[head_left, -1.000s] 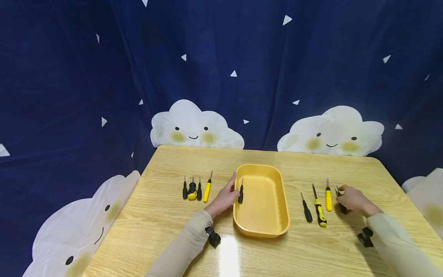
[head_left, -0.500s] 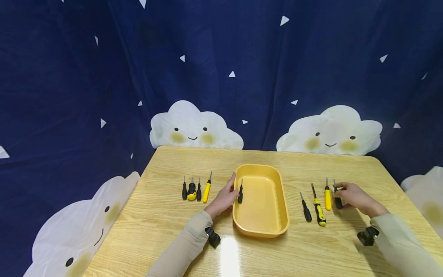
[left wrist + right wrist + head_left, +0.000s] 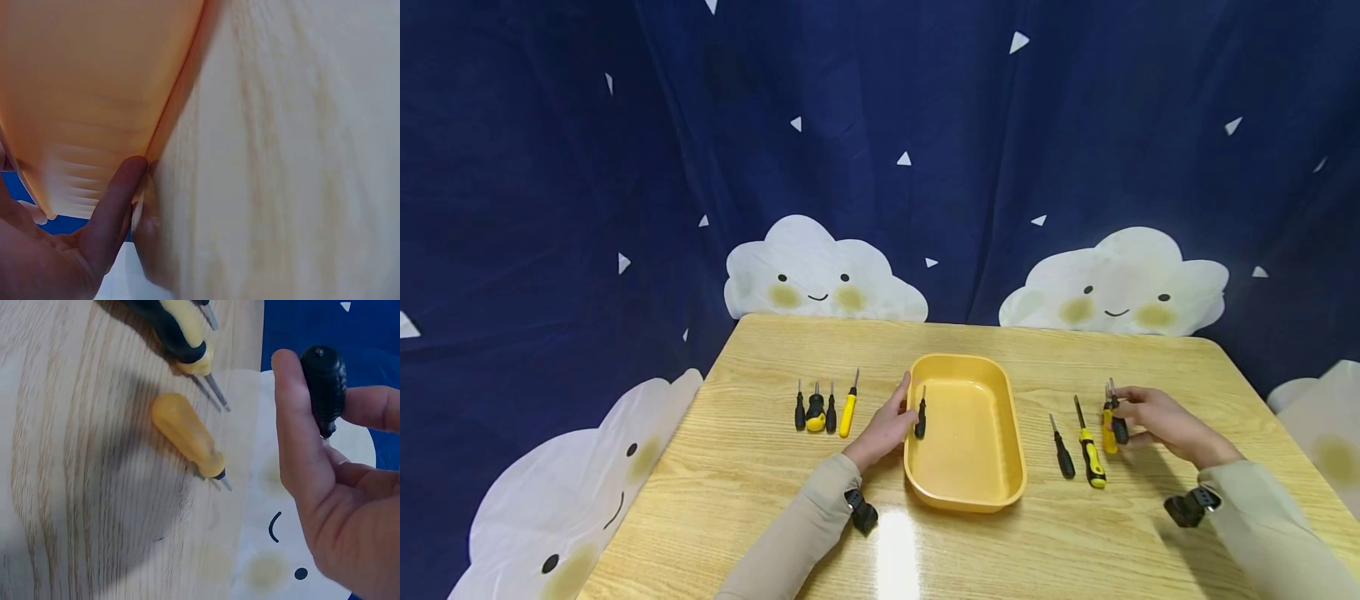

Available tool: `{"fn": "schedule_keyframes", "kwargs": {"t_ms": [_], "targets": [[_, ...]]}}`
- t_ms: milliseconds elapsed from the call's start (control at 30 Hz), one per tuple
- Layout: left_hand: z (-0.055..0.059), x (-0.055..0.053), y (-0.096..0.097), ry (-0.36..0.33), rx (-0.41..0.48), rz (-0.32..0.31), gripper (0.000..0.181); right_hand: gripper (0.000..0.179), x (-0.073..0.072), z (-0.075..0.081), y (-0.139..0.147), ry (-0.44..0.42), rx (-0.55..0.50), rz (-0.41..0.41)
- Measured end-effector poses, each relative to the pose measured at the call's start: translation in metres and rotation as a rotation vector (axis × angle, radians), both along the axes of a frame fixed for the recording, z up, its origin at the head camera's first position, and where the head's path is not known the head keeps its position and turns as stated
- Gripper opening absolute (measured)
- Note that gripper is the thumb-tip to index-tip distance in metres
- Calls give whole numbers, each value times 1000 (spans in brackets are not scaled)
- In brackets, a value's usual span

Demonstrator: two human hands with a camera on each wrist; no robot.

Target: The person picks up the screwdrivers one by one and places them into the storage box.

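My left hand (image 3: 886, 429) grips the left wall of the orange-yellow tray (image 3: 973, 458), fingers on the outside and thumb at the rim. A black screwdriver (image 3: 921, 423) lies in the tray along that wall, by the thumb. On the right, my right hand (image 3: 1161, 423) pinches another black-handled screwdriver (image 3: 324, 384) between thumb and fingers, off the table with its tip pointing away. It partly overlaps the yellow screwdriver (image 3: 1108, 432) in the head view. Left of that lie a yellow-and-black screwdriver (image 3: 1092, 460) and a black one (image 3: 1064, 458).
Left of the tray, several screwdrivers stand in a row, among them a stubby black-and-yellow one (image 3: 816, 414) and a yellow one (image 3: 848, 412). The wooden table (image 3: 760, 500) ends at a dark blue curtain (image 3: 955, 125) with cloud shapes.
My right hand has lifted the black screwdriver from the table and carried it left, over beside the yellow one. The left hand and the tray have stayed in place.
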State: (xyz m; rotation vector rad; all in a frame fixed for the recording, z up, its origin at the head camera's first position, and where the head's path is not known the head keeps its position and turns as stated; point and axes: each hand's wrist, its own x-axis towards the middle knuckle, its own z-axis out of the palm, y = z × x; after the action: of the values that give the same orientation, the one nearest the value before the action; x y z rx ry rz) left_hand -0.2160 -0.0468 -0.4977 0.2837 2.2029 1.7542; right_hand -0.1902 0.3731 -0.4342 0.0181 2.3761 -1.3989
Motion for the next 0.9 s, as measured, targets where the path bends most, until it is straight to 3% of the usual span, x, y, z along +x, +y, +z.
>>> {"fn": "schedule_keyframes", "kwargs": {"t_ms": [733,900], "targets": [[-1,-1,-1,25,-17,-8,79,57,-4,11,-26,1,-82,14],[11,5,-2,30,-24,-20,78,54,-7,14,-33,-6,-126,15]]}}
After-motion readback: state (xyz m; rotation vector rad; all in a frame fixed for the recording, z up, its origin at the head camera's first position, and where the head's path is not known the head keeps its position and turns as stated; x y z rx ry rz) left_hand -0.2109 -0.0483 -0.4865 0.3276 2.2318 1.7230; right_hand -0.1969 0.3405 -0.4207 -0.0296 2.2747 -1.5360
